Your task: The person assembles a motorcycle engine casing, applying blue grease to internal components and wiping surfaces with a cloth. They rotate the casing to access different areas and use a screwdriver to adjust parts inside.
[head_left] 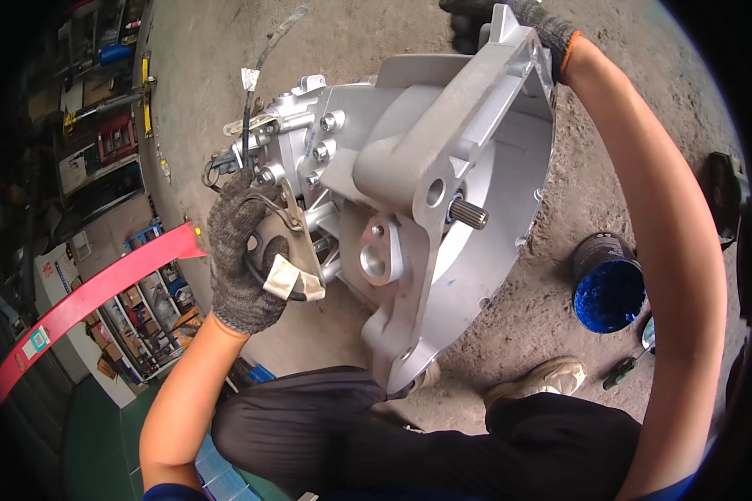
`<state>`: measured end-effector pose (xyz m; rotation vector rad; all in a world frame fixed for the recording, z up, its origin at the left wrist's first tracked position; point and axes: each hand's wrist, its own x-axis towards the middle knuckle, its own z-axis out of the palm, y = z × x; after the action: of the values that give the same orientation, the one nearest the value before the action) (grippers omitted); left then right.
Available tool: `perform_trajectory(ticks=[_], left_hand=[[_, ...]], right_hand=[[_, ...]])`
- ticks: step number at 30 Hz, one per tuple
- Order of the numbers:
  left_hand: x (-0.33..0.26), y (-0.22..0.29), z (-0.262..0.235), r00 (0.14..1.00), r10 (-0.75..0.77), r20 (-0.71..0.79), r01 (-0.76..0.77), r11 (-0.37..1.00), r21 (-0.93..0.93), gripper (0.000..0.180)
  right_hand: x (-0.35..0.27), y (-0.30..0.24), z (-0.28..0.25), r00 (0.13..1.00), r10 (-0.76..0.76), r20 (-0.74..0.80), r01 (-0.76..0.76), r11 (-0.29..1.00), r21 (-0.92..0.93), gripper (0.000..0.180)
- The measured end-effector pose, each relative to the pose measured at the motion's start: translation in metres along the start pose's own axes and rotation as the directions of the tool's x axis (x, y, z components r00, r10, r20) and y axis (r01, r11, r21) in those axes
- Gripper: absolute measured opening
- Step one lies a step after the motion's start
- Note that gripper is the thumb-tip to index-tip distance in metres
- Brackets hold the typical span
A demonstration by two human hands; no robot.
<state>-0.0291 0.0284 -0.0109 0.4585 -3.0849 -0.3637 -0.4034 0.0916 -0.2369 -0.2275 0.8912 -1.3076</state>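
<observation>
Hands apart: left hand (232, 250) clasping bracket (294, 242), right hand (551, 33) gripping casing (418, 159) at top corner. Casing sitting left of tub (597, 250), likely weighing heavy, stiff; thick rib (468, 100) looking safer hold.

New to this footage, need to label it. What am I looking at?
No robot here: a person works barearmed in gloves. The one picture comes from a wide fisheye camera on their head, looking down, so straight edges bend.

In front is a big silver metal housing with a splined shaft. The left hand curls at a bracket on its left end; the right hand is at its upper edge, fingers partly hidden. What bears its weight isn't clear.

On the rough floor are a tub of blue stuff and a dark-handled tool.
</observation>
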Motion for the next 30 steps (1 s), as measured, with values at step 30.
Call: perform_trajectory(ticks=[30], left_hand=[[-0.002, -0.001, 0.007, 0.995, -0.089, -0.045, 0.088, 0.996, -0.019, 0.048]], right_hand=[[-0.009, -0.010, -0.018, 0.875, -0.388, 0.289, 0.316, 0.007, -0.949, 0.040]])
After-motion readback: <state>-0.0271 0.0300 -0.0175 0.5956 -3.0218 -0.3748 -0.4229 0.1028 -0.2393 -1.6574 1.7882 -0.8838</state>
